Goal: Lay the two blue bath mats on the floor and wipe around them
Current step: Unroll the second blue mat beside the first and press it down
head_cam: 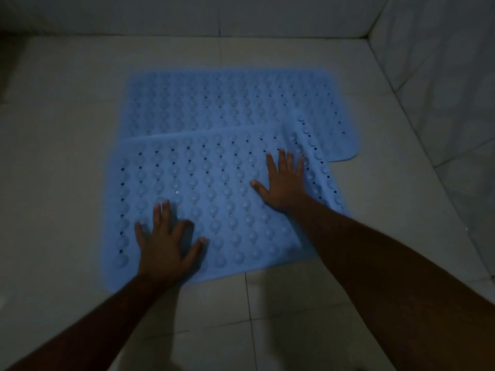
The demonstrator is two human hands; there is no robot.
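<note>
Two blue rubber bath mats with rows of bumps and small holes lie on the pale tiled floor. The far mat [230, 103] lies flat. The near mat [214, 188] overlaps the far mat's front edge, and its right end is curled up in a ridge. My left hand [167, 246] presses flat on the near mat's front left part, fingers spread. My right hand [284, 182] lies flat on the near mat by the curled right end, fingers spread. Neither hand holds anything.
Dim room. A tiled wall [442, 89] rises on the right and another [187, 14] runs along the back, meeting in the far right corner. Bare floor tiles [59, 156] surround the mats on the left and in front.
</note>
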